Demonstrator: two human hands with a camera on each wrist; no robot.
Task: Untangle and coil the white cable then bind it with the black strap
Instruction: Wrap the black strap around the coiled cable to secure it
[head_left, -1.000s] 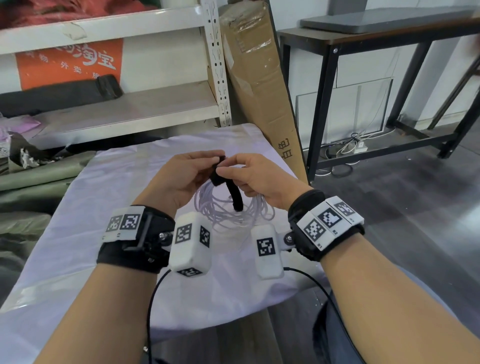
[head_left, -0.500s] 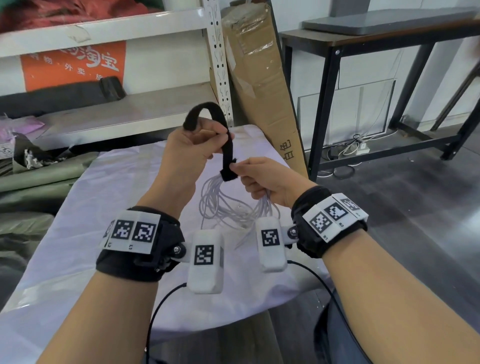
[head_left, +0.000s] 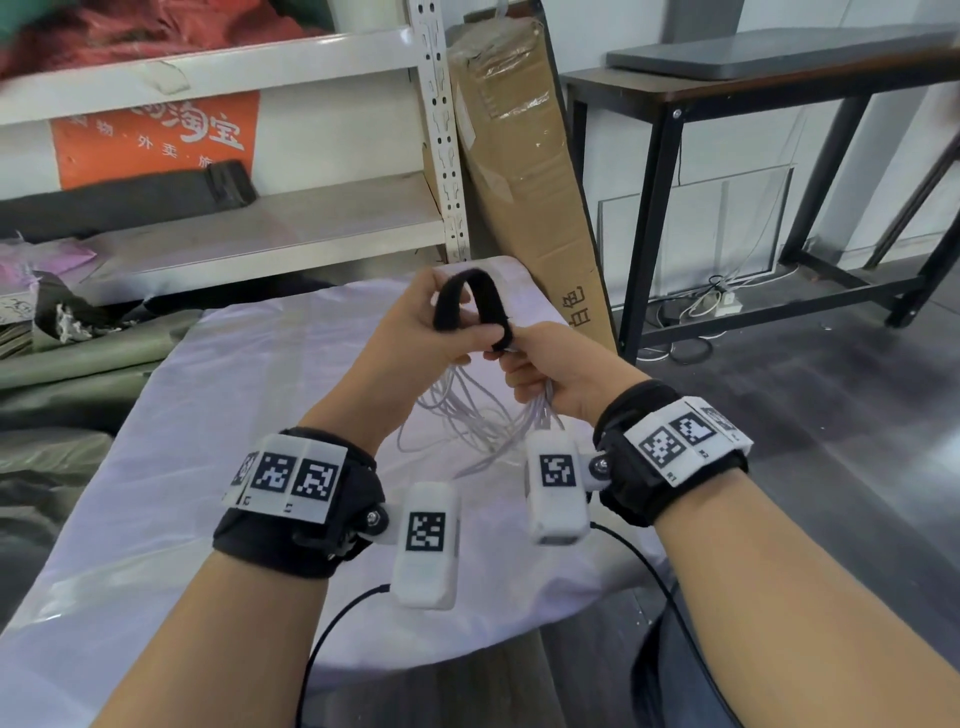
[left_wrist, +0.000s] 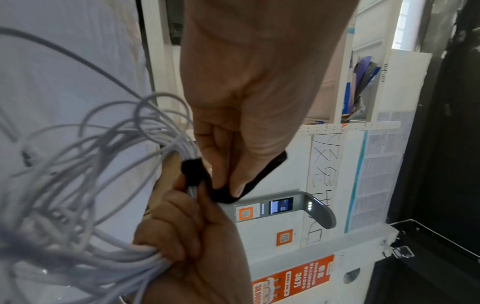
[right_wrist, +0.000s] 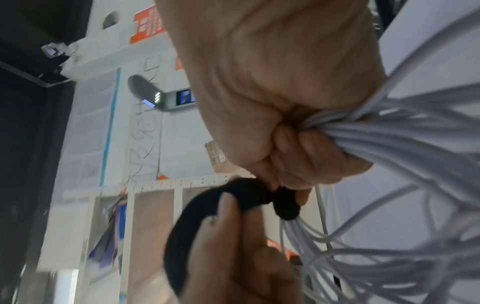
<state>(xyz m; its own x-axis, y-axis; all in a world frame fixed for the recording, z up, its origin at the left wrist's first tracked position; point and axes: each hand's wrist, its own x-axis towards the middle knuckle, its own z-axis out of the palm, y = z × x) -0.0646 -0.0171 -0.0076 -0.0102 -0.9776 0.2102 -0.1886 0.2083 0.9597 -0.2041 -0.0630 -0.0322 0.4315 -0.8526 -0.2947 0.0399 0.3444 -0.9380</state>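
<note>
The white cable hangs in several loose loops over the table, and my right hand grips its gathered strands in a fist. One end of the black strap is wrapped round the bundle just above that fist. The rest of the strap arches up and left, where my left hand pinches the free end between thumb and fingers. The two hands almost touch. In the right wrist view the strap curves over my left fingers; the cable fans out to the right.
A white cloth covers the table below the hands. A metal shelf unit stands behind it, with a tall cardboard box leaning at its right. A black-framed table stands on the dark floor to the right.
My left hand pulled the strap's free end up away from the bundle, then bent it down into a tighter arch close to my right hand. The right hand has kept its grip on the cable.
</note>
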